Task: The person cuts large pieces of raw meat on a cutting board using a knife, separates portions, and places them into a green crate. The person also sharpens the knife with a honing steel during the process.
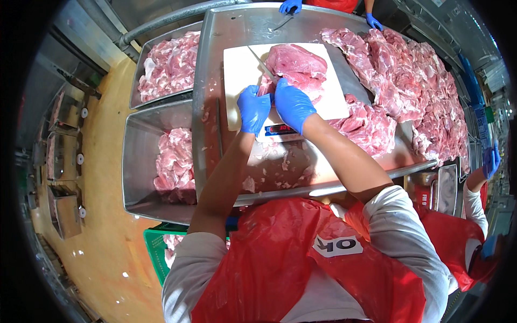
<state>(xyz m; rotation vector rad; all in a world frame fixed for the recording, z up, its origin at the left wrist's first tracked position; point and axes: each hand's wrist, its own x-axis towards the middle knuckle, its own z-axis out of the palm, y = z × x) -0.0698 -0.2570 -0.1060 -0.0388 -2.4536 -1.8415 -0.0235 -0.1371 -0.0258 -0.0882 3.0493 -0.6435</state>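
On a white cutting board (237,70) lies a large piece of raw pink meat (297,62). My left hand (254,110), in a blue glove, is closed on a small strip of meat (265,85) at its left edge. Beside it my right hand (292,106), also gloved, is closed at the near side of the large piece. A thin knife blade (257,58) runs from the right hand's fingertips toward the far left of the board; its handle is hidden by that hand. A scale with a lit red display (280,129) shows at the board's near edge.
Piled meat (409,81) covers the right of the metal table (215,32), with more meat (366,126) near the board. Steel tubs (134,124) of meat and a green crate (156,250) stand left. Co-workers' gloved hands (291,6) show at the far edge, another person (452,237) at right.
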